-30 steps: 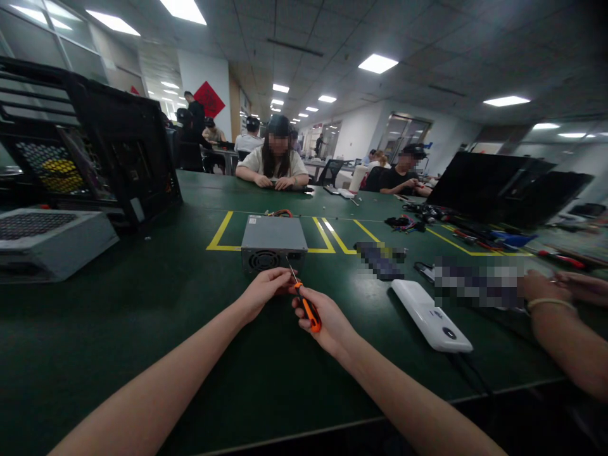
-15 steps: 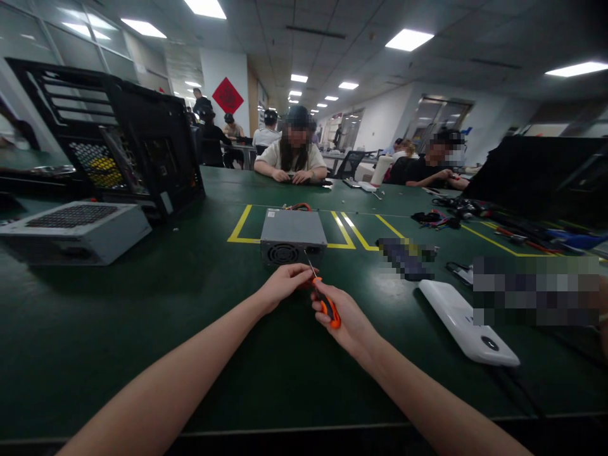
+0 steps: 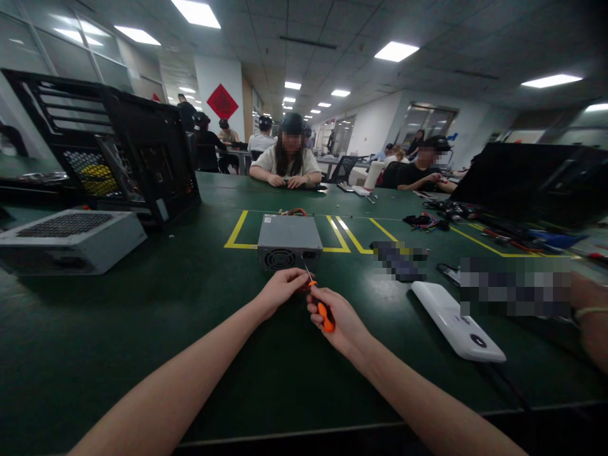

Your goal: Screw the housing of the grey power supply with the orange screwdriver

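Screwdriver [image 3: 325, 316], orange-and-black-handled, is gripped by the fingers [image 3: 316, 309] of the right hand [image 3: 339, 320], slanted toward the grey metal power-supply box [image 3: 289, 233] on the green worktop [image 3: 156, 297]. The left hand [image 3: 285, 286] perhaps steadies the tool, its fingers' hold unclear.

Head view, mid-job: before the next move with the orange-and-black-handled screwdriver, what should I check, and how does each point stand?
1. Orange-and-black-handled screwdriver gripped in the right hand: ok.
2. Grey metal box with a round black fan grille resting on the green tabletop, grille facing the person: ok.
3. Box wholly inside the yellow tape outline: not ok, it juts over the near line.
4. Screwdriver tip touching the box: cannot tell, it only overlaps it in view.
5. Left hand holding something at its fingertips by the shaft: cannot tell.
6. White oblong device apart from both hands: ok, it lies off to the right.
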`<state>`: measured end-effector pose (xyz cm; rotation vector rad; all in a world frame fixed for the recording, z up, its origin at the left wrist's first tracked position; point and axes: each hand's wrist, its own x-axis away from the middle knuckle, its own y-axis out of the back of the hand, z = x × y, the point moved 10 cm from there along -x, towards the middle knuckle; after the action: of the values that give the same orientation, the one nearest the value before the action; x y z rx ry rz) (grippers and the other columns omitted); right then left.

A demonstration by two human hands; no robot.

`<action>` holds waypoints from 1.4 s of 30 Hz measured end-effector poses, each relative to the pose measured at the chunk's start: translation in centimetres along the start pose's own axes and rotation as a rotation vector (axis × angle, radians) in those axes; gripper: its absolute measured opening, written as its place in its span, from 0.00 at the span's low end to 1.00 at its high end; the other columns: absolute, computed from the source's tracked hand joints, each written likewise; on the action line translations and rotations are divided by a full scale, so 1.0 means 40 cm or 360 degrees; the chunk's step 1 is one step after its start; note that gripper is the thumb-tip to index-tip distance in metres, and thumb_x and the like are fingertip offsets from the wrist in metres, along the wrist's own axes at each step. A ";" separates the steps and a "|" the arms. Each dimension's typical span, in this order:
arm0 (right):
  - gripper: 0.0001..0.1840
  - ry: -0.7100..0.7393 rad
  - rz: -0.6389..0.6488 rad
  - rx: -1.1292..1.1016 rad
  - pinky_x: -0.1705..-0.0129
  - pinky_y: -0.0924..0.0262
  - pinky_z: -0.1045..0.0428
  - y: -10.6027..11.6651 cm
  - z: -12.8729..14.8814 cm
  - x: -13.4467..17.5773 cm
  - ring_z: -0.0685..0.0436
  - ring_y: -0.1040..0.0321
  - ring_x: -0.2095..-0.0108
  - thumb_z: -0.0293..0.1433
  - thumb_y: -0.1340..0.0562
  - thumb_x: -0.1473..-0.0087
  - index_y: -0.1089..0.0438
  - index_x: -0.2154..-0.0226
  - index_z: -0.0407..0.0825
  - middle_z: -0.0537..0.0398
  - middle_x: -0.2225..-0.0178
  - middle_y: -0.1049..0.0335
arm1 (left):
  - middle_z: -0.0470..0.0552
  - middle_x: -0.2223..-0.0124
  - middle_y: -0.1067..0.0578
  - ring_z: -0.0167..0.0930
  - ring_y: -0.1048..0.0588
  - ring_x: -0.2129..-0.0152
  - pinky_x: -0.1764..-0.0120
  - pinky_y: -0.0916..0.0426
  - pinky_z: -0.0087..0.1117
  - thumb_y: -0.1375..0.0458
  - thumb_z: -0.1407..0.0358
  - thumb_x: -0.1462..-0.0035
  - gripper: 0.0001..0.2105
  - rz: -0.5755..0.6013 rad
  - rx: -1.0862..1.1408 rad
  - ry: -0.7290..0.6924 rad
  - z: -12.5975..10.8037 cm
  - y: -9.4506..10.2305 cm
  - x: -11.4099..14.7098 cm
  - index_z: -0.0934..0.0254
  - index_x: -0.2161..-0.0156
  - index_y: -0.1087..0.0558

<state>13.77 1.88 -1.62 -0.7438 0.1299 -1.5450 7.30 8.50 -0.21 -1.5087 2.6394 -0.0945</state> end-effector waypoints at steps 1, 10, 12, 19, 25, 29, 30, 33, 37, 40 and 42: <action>0.06 -0.0017 0.0000 0.0005 0.85 0.51 0.64 -0.001 -0.001 0.001 0.58 0.42 0.82 0.28 0.45 0.46 0.37 0.73 0.44 0.57 0.77 0.37 | 0.50 0.65 0.26 0.27 0.30 0.68 0.61 0.37 0.28 0.42 0.59 0.50 0.14 0.0005 -0.0014 0.0006 0.000 0.000 0.000 0.67 0.62 0.26; 0.04 -0.0041 -0.0057 0.0064 0.85 0.52 0.63 -0.004 -0.007 0.007 0.57 0.42 0.81 0.28 0.43 0.47 0.37 0.72 0.44 0.57 0.78 0.37 | 0.48 0.71 0.27 0.26 0.30 0.73 0.66 0.37 0.28 0.42 0.58 0.53 0.12 -0.0051 -0.0074 0.0048 -0.011 -0.002 0.001 0.67 0.68 0.27; 0.03 -0.0017 -0.0079 0.0066 0.84 0.50 0.63 0.005 -0.003 0.007 0.57 0.41 0.81 0.26 0.43 0.48 0.37 0.72 0.44 0.58 0.78 0.37 | 0.47 0.72 0.28 0.26 0.31 0.73 0.66 0.37 0.28 0.41 0.58 0.53 0.12 -0.0067 -0.0082 0.0036 -0.011 -0.003 -0.003 0.67 0.71 0.28; 0.14 -0.0116 -0.0004 0.0049 0.83 0.47 0.61 -0.004 -0.014 0.008 0.55 0.42 0.82 0.32 0.50 0.42 0.34 0.72 0.42 0.54 0.79 0.37 | 0.44 0.75 0.30 0.23 0.34 0.78 0.71 0.40 0.26 0.41 0.55 0.53 0.14 -0.0088 -0.0111 0.0061 0.003 0.007 -0.010 0.67 0.69 0.28; 0.05 -0.0044 -0.0040 0.0014 0.82 0.49 0.63 0.000 -0.011 0.002 0.57 0.41 0.80 0.27 0.42 0.48 0.36 0.74 0.44 0.58 0.78 0.38 | 0.42 0.78 0.33 0.22 0.36 0.80 0.74 0.42 0.24 0.40 0.55 0.55 0.15 -0.0162 -0.0144 0.0042 0.003 0.010 -0.016 0.67 0.76 0.32; 0.13 -0.0151 0.0015 0.0022 0.83 0.48 0.61 -0.012 -0.029 0.000 0.56 0.42 0.81 0.32 0.49 0.43 0.35 0.72 0.43 0.56 0.79 0.38 | 0.43 0.76 0.31 0.21 0.36 0.82 0.76 0.42 0.24 0.42 0.53 0.53 0.15 -0.0149 -0.0110 0.0114 0.012 0.008 -0.012 0.66 0.71 0.30; 0.14 -0.0172 0.0034 0.0022 0.84 0.49 0.61 -0.016 -0.032 0.000 0.56 0.43 0.82 0.32 0.50 0.42 0.35 0.71 0.43 0.55 0.79 0.38 | 0.44 0.74 0.30 0.21 0.35 0.82 0.75 0.42 0.24 0.42 0.53 0.53 0.15 -0.0131 -0.0083 0.0134 0.014 0.007 -0.012 0.66 0.70 0.29; 0.09 -0.0148 0.0046 0.0032 0.84 0.53 0.62 -0.021 -0.031 -0.001 0.56 0.43 0.82 0.31 0.47 0.44 0.35 0.71 0.44 0.56 0.79 0.37 | 0.45 0.73 0.29 0.22 0.34 0.80 0.74 0.41 0.24 0.41 0.54 0.55 0.15 -0.0133 -0.0038 0.0132 0.013 0.010 -0.016 0.67 0.70 0.28; 0.04 -0.0048 -0.0032 0.0071 0.82 0.48 0.62 -0.008 -0.017 0.001 0.56 0.41 0.80 0.28 0.42 0.48 0.36 0.73 0.44 0.58 0.78 0.38 | 0.43 0.78 0.32 0.21 0.36 0.81 0.75 0.43 0.24 0.39 0.54 0.57 0.16 -0.0216 -0.0062 0.0086 0.006 0.019 -0.021 0.68 0.76 0.30; 0.12 -0.0071 -0.0010 0.0073 0.81 0.46 0.60 -0.013 -0.019 0.003 0.56 0.42 0.81 0.32 0.48 0.43 0.35 0.73 0.42 0.56 0.79 0.38 | 0.43 0.80 0.34 0.21 0.38 0.83 0.77 0.44 0.24 0.40 0.53 0.56 0.17 -0.0219 -0.0057 0.0084 0.002 0.018 -0.018 0.68 0.75 0.30; 0.15 -0.0104 0.0033 0.0058 0.82 0.47 0.60 -0.022 -0.024 0.003 0.56 0.42 0.82 0.33 0.51 0.42 0.34 0.71 0.41 0.55 0.79 0.37 | 0.44 0.77 0.31 0.21 0.37 0.83 0.77 0.43 0.24 0.41 0.53 0.55 0.17 -0.0164 -0.0004 0.0098 0.002 0.012 -0.016 0.68 0.70 0.28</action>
<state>12.55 1.55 -1.87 -0.7607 0.0606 -1.4977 7.22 9.30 -0.29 -1.6689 2.6080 -0.1481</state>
